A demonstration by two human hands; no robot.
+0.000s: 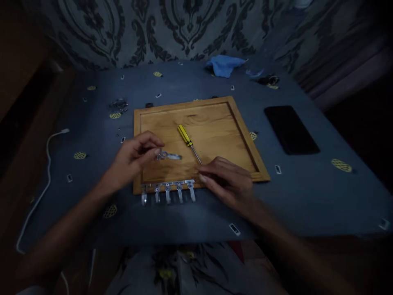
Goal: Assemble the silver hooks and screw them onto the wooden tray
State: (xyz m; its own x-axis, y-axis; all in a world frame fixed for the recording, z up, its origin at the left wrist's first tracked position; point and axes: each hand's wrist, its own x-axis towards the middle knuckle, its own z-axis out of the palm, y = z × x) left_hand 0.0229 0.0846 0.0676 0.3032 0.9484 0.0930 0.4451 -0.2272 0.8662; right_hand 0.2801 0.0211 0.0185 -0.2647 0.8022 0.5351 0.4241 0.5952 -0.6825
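My left hand (137, 157) pinches a small shiny metal hook (172, 156) between thumb and fingers, above the wooden framed board (219, 141). Several similar metal hooks (168, 193) sit in a row along the board's front edge, toward its left, their curved ends hanging over the rim. My right hand (229, 178) is at the front edge, just right of that row. Its thumb and fingers are closed together; whatever they hold is too small or hidden to name. On the board lies a yellow-and-black screwdriver (186, 136), its shaft tip close to my right fingers.
A black phone (291, 130) lies to the right on the blue patterned tablecloth (196, 229). Loose metal pieces (118, 105) are at the back left. A blue cloth (225, 65) and a dark object (267, 80) lie at the back. A white cable (48, 164) runs down the left side.
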